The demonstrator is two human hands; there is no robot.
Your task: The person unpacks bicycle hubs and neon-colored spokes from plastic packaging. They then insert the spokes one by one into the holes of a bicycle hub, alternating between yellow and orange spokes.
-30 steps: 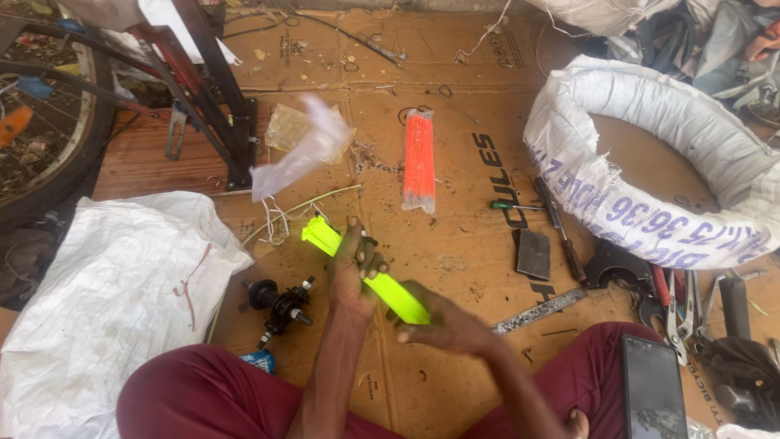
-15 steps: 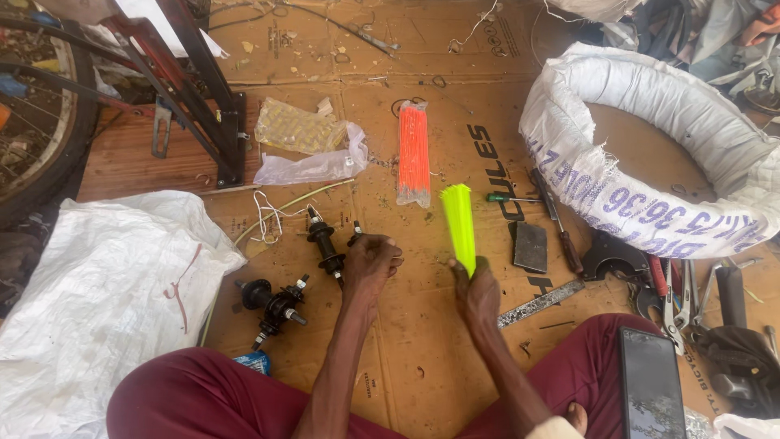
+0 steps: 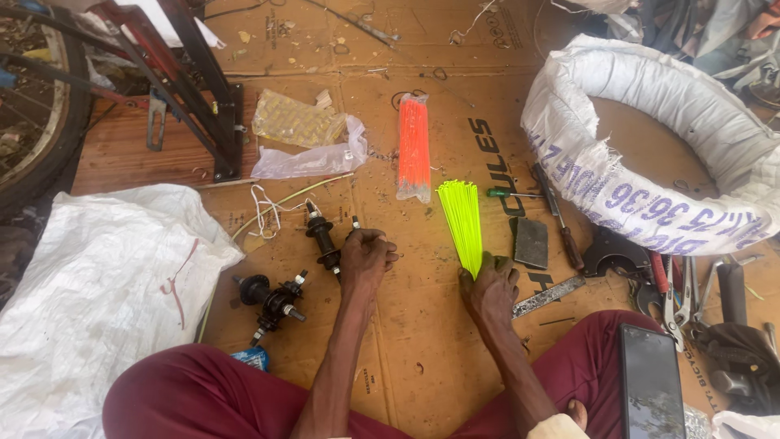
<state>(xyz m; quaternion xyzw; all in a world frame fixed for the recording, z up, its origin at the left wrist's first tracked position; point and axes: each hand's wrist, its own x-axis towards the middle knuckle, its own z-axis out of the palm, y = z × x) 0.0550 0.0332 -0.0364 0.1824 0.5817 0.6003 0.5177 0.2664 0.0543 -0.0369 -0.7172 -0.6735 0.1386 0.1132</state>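
Yellow sticks (image 3: 461, 221), a light, springy, slippery bundle fanning right of the orange pack (image 3: 413, 146), sit pinched at their base in my right hand (image 3: 490, 289), while my left hand (image 3: 366, 256) curls on a black hub (image 3: 322, 238).

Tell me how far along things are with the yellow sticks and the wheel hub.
Done: the bundle of thin neon-yellow plastic sticks is out of any bag and fanned on the cardboard. In hand: the right hand pinches its lower end, while the left hand rests on a black metal wheel hub. Left: the orange sticks are bagged, and a second black hub lies untouched.
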